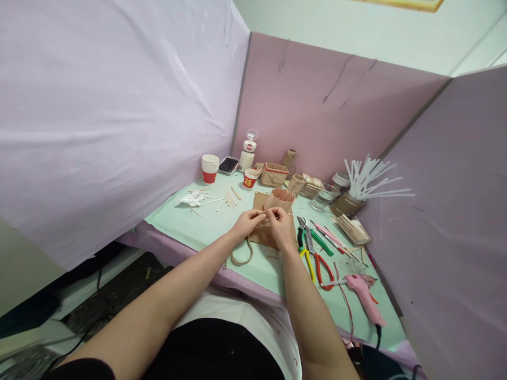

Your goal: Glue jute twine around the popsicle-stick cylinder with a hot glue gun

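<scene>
Your left hand [246, 226] and right hand [280, 226] meet mid-frame, fingers pinched together — on what, I cannot tell; just beyond, the craft-stick cup [280, 197] looks light, stiff yet breakable, best held round its lower sides — the jute cord [241, 264], below centre, looks soft and pliable, easily pinched

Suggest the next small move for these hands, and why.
Probably gather in the loose cord: it curls on the table just below the left hand, where a wrist could drag it. The left hand and right hand meet at the fingertips in front of the stick holder; what they pinch is too small to tell.
</scene>
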`<move>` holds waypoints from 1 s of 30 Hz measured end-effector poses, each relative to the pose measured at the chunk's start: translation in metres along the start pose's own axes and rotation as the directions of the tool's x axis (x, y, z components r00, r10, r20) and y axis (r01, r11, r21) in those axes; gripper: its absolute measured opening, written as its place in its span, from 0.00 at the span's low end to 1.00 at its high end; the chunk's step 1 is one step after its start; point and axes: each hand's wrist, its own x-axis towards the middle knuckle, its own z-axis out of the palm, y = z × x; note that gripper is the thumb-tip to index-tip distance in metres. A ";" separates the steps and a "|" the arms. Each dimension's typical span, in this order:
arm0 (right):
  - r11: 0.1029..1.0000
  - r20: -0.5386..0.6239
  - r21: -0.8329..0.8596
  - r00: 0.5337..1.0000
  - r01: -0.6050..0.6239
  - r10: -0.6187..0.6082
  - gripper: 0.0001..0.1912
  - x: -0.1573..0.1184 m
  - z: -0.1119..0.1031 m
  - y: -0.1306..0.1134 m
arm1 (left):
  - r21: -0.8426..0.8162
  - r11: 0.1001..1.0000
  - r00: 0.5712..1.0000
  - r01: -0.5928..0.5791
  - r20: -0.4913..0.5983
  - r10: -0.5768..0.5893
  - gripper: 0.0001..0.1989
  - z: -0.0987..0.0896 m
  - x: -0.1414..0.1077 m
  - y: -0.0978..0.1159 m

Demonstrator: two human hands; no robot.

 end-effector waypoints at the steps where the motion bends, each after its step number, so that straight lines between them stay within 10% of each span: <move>1: 1.000 0.006 0.009 1.000 0.004 -0.004 0.11 0.000 0.001 0.000 | 0.061 0.997 0.999 -0.043 -0.014 0.044 0.14 0.000 0.000 0.000; 11: 0.988 0.203 0.149 0.979 -0.040 0.009 0.11 -0.005 0.003 -0.008 | 0.238 0.967 0.992 -0.088 -0.064 0.106 0.16 -0.004 0.004 -0.009; 23: 0.968 -0.047 0.238 0.995 -0.074 0.087 0.12 0.002 0.001 0.010 | 0.237 0.966 0.992 -0.107 0.090 0.088 0.11 0.002 -0.004 -0.001; 30: 0.962 0.084 0.239 0.990 -0.130 0.112 0.14 0.002 -0.001 0.005 | 0.287 0.950 0.991 -0.123 -0.007 0.130 0.13 0.000 -0.004 -0.002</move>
